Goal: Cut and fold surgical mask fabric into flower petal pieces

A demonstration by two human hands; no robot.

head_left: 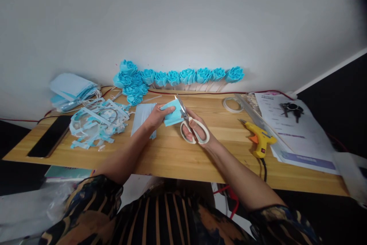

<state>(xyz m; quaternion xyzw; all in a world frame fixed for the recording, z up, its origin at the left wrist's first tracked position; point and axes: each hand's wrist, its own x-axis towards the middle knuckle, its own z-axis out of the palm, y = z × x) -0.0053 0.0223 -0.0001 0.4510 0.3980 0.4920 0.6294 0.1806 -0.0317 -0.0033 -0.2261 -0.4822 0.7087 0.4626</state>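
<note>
The folded piece [175, 118] at the centre is light blue; the scissors [188, 117] at its three o'clock have white handles and silver blades. Flowers [187, 76] at twelve o'clock are bright turquoise. Near three o'clock, the glue gun [261, 140] is yellow, its trigger [253, 138] orange. Honey-brown grain patterns the tabletop [172, 159]; at six o'clock, tan stripes cross black clothing [163, 218].
</note>
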